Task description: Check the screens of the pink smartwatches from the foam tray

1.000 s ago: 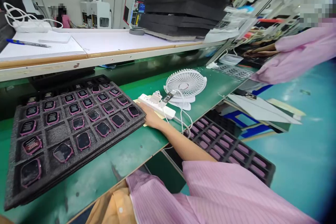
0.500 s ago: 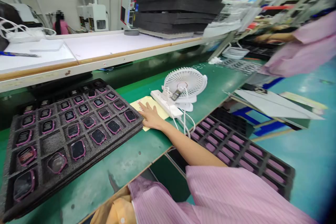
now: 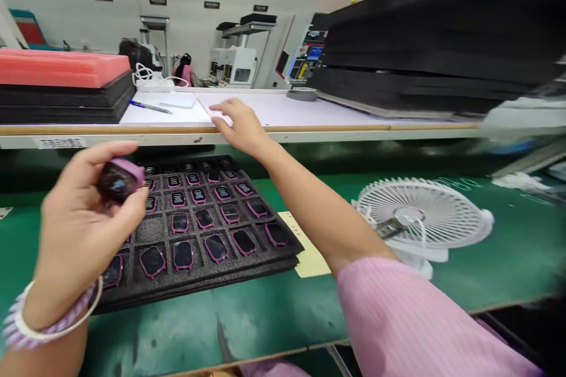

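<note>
My left hand is closed around a smartwatch body with a purple frame and dark face, pinched between thumb and fingers. It is raised over the left part of a dark foam tray. Rows of similar purple-framed watch bodies lie in the tray's square pockets; one pocket shows bare foam. My right hand is stretched out at the front edge of the white shelf, fingers apart and holding nothing. Near its fingertips are white paper sheets and a blue pen.
A white fan stands on the green bench, right of a yellow paper. Stacks of black foam and pink foam are on the shelf, which overhangs the tray's back. Farther back sits a person.
The view has swung left. My right hand has lifted off the yellow paper and moved up to the shelf edge. My left hand has come into view with a smartwatch body.
</note>
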The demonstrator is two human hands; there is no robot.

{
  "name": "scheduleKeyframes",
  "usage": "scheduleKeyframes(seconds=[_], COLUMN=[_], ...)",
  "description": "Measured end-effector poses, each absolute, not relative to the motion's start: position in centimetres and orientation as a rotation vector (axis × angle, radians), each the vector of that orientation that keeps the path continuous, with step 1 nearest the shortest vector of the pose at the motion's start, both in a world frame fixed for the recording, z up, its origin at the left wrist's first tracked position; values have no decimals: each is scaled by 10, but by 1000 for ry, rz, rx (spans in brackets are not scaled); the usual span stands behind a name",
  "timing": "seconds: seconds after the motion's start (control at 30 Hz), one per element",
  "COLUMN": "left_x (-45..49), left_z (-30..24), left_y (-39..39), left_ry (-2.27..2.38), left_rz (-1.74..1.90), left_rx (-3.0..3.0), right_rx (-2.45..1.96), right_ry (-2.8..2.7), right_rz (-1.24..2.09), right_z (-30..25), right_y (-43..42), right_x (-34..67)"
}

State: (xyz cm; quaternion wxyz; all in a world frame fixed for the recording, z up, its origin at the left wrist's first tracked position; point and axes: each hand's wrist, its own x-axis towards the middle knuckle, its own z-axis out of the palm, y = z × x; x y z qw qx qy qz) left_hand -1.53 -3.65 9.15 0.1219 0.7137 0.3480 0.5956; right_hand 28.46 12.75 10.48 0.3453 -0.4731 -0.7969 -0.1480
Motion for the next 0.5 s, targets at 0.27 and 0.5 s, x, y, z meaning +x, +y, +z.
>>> scheduleKeyframes(seconds=[0.27,0.5], left_x=[-5,-12], left_z=[79,82], left_y=[-15,-27], left_ry=[1126,1088], left_rz=[1586,1633], left_rx=[2366,2351], right_rx=[-1452,-1239], right_ry=[-2225,-1955], right_rz=[-389,-488], right_z=[142,146], right_y=[241,177], right_x=[149,285])
